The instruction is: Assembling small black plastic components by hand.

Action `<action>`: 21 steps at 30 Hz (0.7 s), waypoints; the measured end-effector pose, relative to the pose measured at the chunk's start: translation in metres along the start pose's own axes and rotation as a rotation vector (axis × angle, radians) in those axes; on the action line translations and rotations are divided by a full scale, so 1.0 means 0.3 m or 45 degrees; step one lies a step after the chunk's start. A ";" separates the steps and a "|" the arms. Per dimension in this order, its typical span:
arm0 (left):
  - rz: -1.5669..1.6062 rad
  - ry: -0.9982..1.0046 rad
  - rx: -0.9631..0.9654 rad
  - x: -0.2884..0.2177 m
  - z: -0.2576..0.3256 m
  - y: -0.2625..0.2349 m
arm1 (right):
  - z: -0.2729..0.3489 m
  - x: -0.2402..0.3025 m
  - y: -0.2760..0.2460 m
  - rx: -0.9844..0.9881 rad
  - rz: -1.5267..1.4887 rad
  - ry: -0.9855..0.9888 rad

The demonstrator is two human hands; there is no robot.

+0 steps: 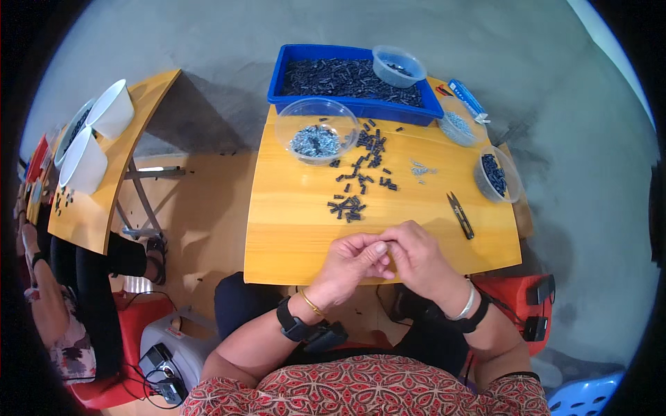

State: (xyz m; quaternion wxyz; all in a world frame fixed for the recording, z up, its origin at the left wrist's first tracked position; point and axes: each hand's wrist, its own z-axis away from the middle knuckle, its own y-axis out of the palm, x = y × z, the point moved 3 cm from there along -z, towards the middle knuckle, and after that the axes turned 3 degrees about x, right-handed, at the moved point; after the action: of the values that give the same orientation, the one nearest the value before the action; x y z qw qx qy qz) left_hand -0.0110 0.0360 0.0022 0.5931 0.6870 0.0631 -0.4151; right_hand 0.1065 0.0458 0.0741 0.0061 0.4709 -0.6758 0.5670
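Observation:
My left hand (356,258) and my right hand (415,255) meet just above the near edge of the yellow wooden table (291,229). Both hands are closed, with thumbs and fingertips pinched together between them. Whatever they hold is hidden by the fingers. Beyond the hands lies a loose heap of small black cylindrical pieces (347,207), and more of them trail back toward the tray. A few tiny silvery pieces (420,169) are scattered to their right. Black thread snips (460,216) rest on the tabletop to the right of my right hand.
At the back, a blue tray (361,111) full of black pieces carries a clear bowl (380,68). Another clear bowl (283,125) contains shiny small parts. Two tubs (479,132) line the right edge beside a blue box (467,99). A co-worker's table (142,111) with white bowls stands left.

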 end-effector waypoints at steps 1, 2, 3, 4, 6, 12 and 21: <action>0.009 0.018 -0.018 0.003 -0.002 -0.006 | 0.001 0.009 -0.003 -0.010 0.005 0.005; 0.017 0.038 -0.038 0.003 -0.003 -0.010 | -0.001 0.021 -0.004 0.022 -0.015 -0.010; 0.013 0.034 -0.031 0.001 -0.002 -0.009 | 0.000 0.026 -0.006 0.055 -0.037 -0.025; 0.027 0.038 -0.017 -0.003 -0.002 -0.007 | 0.001 0.019 -0.015 0.049 -0.034 -0.022; 0.037 0.046 -0.014 -0.004 0.003 -0.009 | -0.006 -0.030 -0.040 0.089 -0.136 0.163; 0.035 0.061 -0.028 0.000 0.002 -0.008 | -0.041 -0.408 -0.151 -0.034 0.106 0.543; -0.077 0.042 -0.040 0.004 0.008 -0.016 | -0.126 -0.469 -0.113 0.165 0.466 0.426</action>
State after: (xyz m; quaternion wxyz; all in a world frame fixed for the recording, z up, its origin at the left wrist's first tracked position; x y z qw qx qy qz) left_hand -0.0142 0.0349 -0.0022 0.5897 0.6823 0.1003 -0.4203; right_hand 0.1866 0.1664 0.0370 -0.0152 0.2398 -0.7017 0.6707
